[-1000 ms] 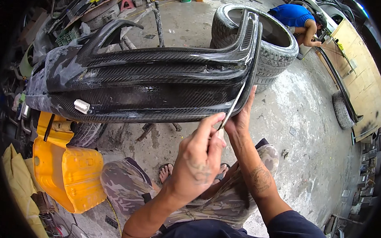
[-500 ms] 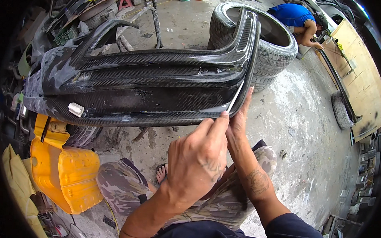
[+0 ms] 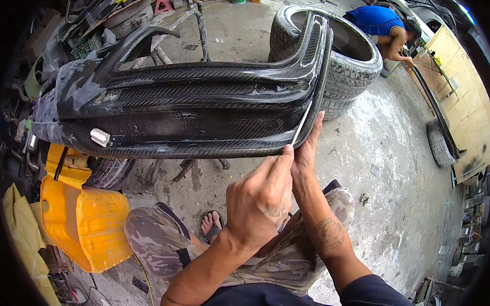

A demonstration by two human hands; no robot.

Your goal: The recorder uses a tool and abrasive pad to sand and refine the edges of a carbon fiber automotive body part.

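Black weave panel (image 3: 192,105) sits crosswise in front of the person, above knee level, right end beside the tyres (image 3: 350,78). Stand (image 3: 202,35) legs show past it; contact with panel hidden from here. Left hand (image 3: 260,191): fingers pinched narrow on the thin rod (image 3: 303,121), which lies along the groove at the panel's right edge. Right hand (image 3: 308,152): fingers up behind the right rim, steadying it; how firmly, I can't tell. White block (image 3: 100,137) lies on the panel's lower left.

Handling, my read: panel looks like carbon, so light for its size and stiff. Glossy bits probably slick, thin edges could chip. Hold it by the rolled lower rim; don't lift by the slim upright at right. Rod looks rigid, maybe metal: grip low, push lightly, a slip would scratch.
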